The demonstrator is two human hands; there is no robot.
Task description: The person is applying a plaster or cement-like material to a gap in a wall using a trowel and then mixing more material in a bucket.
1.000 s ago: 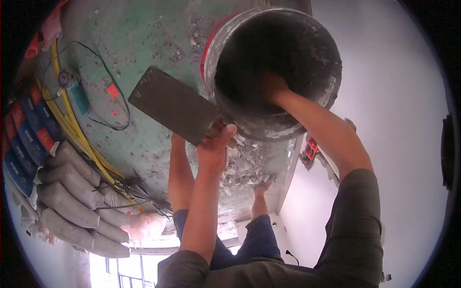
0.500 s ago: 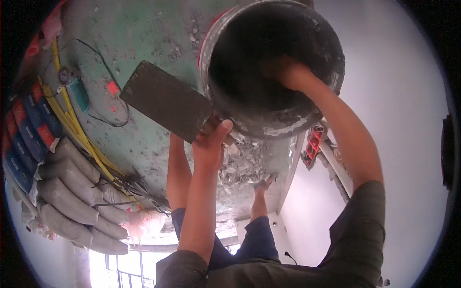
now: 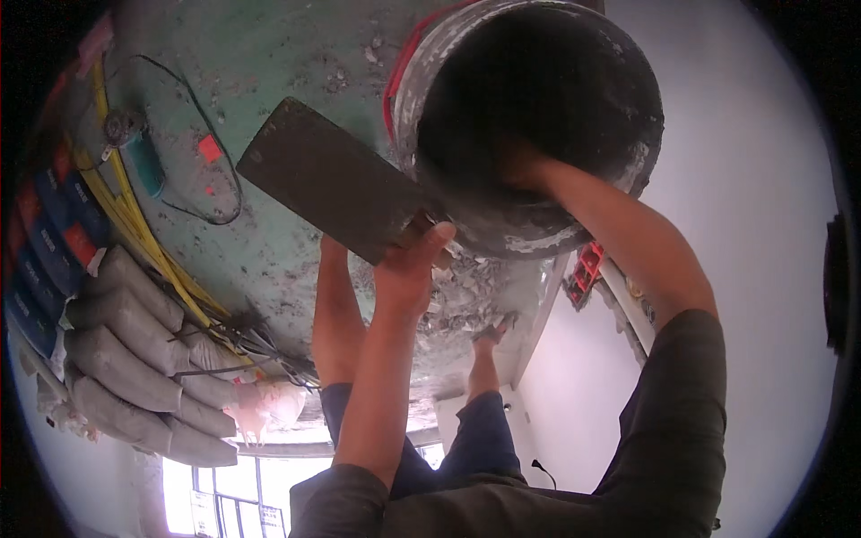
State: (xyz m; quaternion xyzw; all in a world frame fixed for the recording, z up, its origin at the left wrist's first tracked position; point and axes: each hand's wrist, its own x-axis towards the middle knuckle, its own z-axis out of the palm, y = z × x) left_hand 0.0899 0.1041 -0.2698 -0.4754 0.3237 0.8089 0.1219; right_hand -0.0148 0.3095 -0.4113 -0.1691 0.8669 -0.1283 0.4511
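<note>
The green, mortar-spattered floor (image 3: pixel 269 54) carried everything; stacked grey sacks (image 3: pixel 117 359) lay well to the left of the bucket (image 3: pixel 529 242), out of the working spot. The bucket stood open-mouthed so an arm could go in; the right hand (image 3: pixel 525 166) was sunk in its dark inside, its grip impossible to tell. Just left of the bucket's rim, the left hand (image 3: pixel 408 269) clenched the handle of a flat dark trowel (image 3: pixel 332 179), blade held level, probably to take material.
</note>
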